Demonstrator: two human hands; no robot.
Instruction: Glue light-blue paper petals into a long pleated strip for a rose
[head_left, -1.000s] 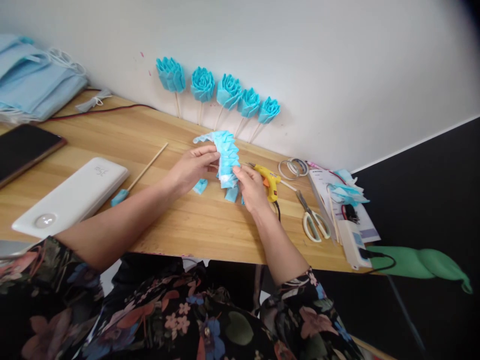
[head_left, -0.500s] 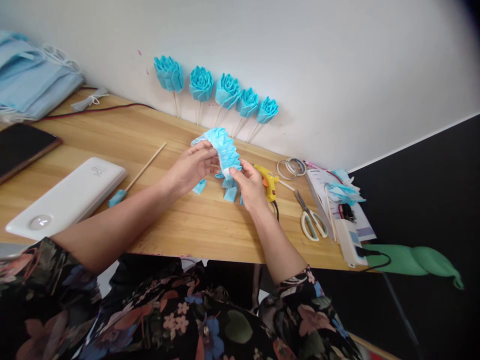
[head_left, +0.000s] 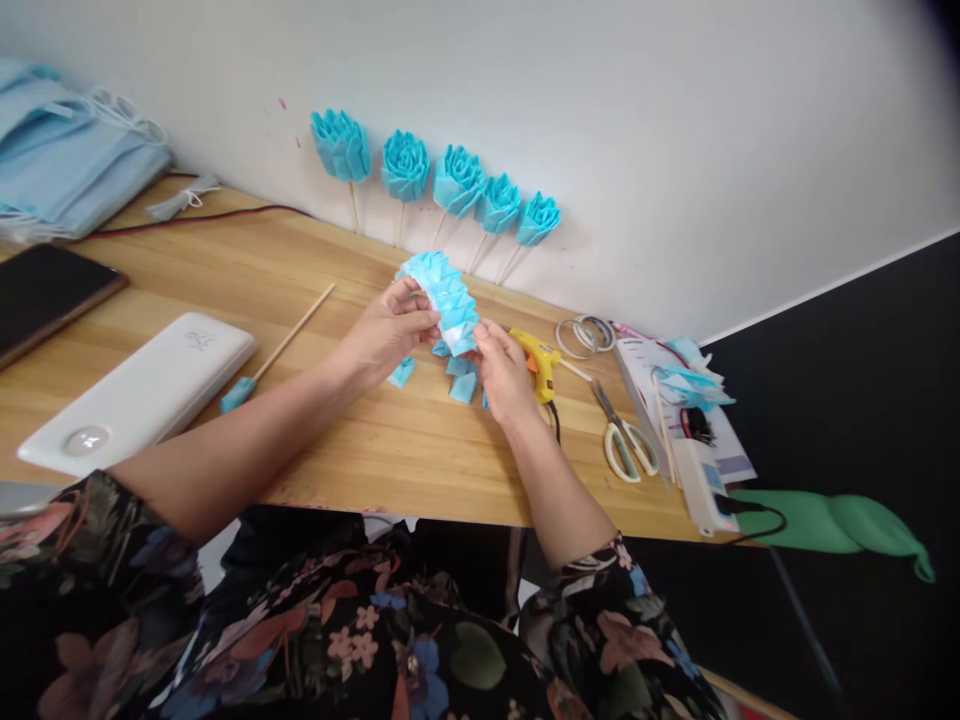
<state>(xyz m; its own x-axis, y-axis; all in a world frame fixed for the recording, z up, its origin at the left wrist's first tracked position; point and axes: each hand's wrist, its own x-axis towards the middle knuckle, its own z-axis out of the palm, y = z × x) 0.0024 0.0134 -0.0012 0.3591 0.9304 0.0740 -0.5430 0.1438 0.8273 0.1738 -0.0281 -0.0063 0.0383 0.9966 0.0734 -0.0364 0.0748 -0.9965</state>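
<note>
A pleated light-blue strip (head_left: 450, 298) is held up over the table between both hands. My left hand (head_left: 394, 330) pinches its left edge near the upper end. At its lower right end, my right hand (head_left: 501, 365) grips the strip between thumb and fingers. Small folded blue pieces (head_left: 462, 384) lie on the wood beneath, partly hidden by the strip and my right hand; another blue piece (head_left: 402, 372) lies beside my left hand. A stick with a small blue tip (head_left: 292, 334) rests left of my hands.
Several blue fabric roses (head_left: 406, 166) on sticks lean against the wall. Right of my hands are a yellow glue gun (head_left: 541, 365), scissors (head_left: 624, 440), tape rolls (head_left: 592, 334) and a power strip (head_left: 703, 485). Leftward lie a white power bank (head_left: 142, 390), a phone (head_left: 52, 300) and masks (head_left: 75, 150).
The strip has tilted and moved slightly, its upper end now nearer my left fingers and less of its far left part showing. Both hands keep hold of it.
</note>
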